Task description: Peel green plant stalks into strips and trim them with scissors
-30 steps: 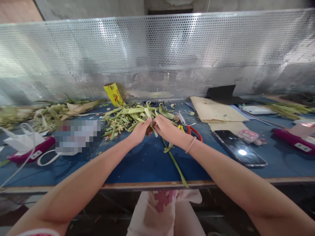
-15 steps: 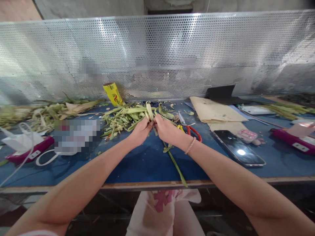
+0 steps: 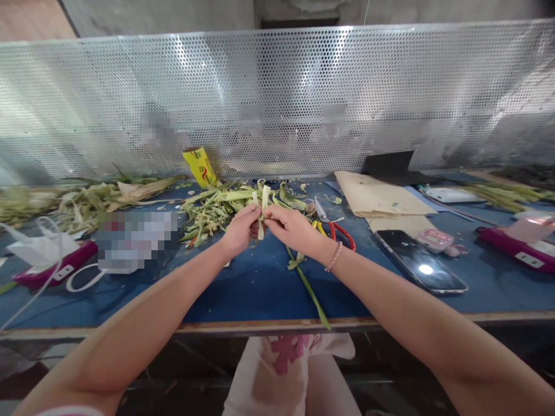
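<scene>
Lighting was mod., diffuse, greyish; brightest on the silver perforated metal screen (image 3: 277, 86), w/ white glare streaks upper L & ctr-R. The black rectangular glass-faced phone (image 3: 403, 254) showed a small round hot spot, source out of view. Shadows were soft, e.g. beneath the long purple plastic block (image 3: 503, 241) far R; below the blue flat tabletop (image 3: 269, 300), v. dark, detail lost. Wide-angle distortion stretched the bare forearms (image 3: 165, 300) twd bottom corners. Edges were smeary, esp. the pale leafy heap (image 3: 26, 202) far L. Left bare hand (image 3: 238, 234), right bare hand (image 3: 295, 228) & pale-green flat leaf strip (image 3: 265, 199) were fairly clear, finger detail soft. Pixelation hid a whitish obj. (image 3: 136, 240) on L.
</scene>
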{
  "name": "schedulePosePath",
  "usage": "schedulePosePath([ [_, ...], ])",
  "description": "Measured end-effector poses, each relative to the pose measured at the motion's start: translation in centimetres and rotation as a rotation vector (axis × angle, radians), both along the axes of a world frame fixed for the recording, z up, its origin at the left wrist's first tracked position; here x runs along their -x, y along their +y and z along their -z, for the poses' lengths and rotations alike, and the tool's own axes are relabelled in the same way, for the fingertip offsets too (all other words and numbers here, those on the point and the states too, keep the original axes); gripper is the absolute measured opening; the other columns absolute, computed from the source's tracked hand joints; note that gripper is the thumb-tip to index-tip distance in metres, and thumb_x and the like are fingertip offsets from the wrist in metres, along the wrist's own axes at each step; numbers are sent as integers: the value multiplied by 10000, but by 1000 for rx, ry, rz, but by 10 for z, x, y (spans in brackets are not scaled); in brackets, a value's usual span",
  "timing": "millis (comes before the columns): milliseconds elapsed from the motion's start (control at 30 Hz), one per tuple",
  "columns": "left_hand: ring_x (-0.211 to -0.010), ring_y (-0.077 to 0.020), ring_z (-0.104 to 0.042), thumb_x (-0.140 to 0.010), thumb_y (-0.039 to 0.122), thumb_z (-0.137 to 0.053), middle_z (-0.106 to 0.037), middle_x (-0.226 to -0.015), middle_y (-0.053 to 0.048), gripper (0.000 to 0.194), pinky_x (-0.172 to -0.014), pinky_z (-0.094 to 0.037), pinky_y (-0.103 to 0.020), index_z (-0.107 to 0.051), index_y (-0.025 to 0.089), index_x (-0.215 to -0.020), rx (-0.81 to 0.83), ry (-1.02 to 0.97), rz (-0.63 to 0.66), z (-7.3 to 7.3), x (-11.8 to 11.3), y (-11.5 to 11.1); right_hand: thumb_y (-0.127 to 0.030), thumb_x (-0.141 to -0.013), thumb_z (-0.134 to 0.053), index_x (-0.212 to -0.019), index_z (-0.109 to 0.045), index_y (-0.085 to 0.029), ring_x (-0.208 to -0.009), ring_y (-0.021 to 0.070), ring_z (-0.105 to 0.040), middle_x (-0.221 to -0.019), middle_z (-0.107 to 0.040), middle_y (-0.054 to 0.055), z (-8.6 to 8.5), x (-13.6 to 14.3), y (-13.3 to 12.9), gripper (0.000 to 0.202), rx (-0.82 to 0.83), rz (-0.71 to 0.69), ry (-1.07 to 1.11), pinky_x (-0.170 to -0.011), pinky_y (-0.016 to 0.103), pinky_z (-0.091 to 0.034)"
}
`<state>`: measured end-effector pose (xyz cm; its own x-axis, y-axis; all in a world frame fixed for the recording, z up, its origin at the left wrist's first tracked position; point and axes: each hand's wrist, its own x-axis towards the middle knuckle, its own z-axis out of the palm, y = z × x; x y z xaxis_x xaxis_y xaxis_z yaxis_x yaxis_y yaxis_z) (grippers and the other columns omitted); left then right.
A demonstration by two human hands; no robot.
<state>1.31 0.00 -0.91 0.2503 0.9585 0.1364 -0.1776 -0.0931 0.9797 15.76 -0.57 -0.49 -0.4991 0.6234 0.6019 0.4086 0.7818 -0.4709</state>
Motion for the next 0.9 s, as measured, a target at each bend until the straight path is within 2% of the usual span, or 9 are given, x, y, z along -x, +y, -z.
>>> schedulePosePath([
  [100,-417,-60,-348,-734,293,-468,-375,-510,46,149,-435,-299,-203,-415,175,-660,-30,-16,-24,0,-1,2,-212,-777,-385,-717,-414,-193,-491,75,-340,-564,-386,-55,0,0,2,70,17,3,20,-502,198,-272],
  [200,-500,-83,-407,-680,208,-449,-451,-577,25,46,-511,-356,-223,-461,164,-685,-197,51,-33,0,-2,5,-204,-776,-382,-723,-414,-194,-498,83,-354,-557,-389,-55,2,0,6,63,34,80,84,-515,204,-281],
  [300,-665,-125,-482,-643,167,-475,-526,-673,4,105,-653,-393,-250,-515,157,-739,-397,330,-108,0,-3,6,-202,-775,-380,-724,-412,-194,-501,91,-369,-546,-385,-55,7,0,11,61,71,163,129,-520,211,-289],
  [400,-749,-159,-509,-683,170,-472,-564,-722,-16,114,-727,-388,-276,-556,157,-759,-531,617,-199,-1,-2,4,-213,-783,-382,-751,-424,-190,-510,104,-400,-565,-425,-42,9,0,11,58,81,185,91,-532,224,-317],
  [500,-771,-171,-525,-741,163,-413,-583,-737,-24,170,-747,-387,-288,-579,166,-777,-626,720,-247,-3,1,4,-235,-793,-406,-789,-458,-181,-680,150,-479,-715,-505,25,4,-6,8,74,-143,189,19,-664,284,-379],
  [567,-801,-172,-531,-763,154,-386,-595,-784,-33,208,-775,-386,-294,-584,173,-824,-684,731,-240,-4,3,5,-223,-806,-398,-806,-484,-171,-852,191,-478,-840,-515,79,-2,-13,8,100,-345,254,6,-809,347,-357],
  [667,-856,-174,-530,-782,148,-358,-599,-867,-62,235,-814,-384,-304,-572,166,-877,-725,739,-207,-2,4,9,-201,-806,-414,-927,-482,-158,-988,215,-447,-983,-511,114,-8,-21,10,146,-479,272,-57,-896,375,-319],
  [767,-916,-179,-516,-784,141,-347,-587,-938,-81,239,-849,-379,-315,-551,164,-907,-744,734,-231,2,3,12,-198,-808,-427,-903,-483,-157,-962,216,-462,-972,-528,107,-6,-21,14,119,-493,221,-187,-865,357,-352],
  [900,-850,-169,-515,-788,133,-314,-579,-903,-81,256,-811,-402,-317,-535,160,-914,-756,798,-215,4,2,13,-216,-861,-343,-844,-490,-147,-808,191,-495,-820,-547,80,1,-16,16,164,-487,287,-327,-800,345,-375],
])
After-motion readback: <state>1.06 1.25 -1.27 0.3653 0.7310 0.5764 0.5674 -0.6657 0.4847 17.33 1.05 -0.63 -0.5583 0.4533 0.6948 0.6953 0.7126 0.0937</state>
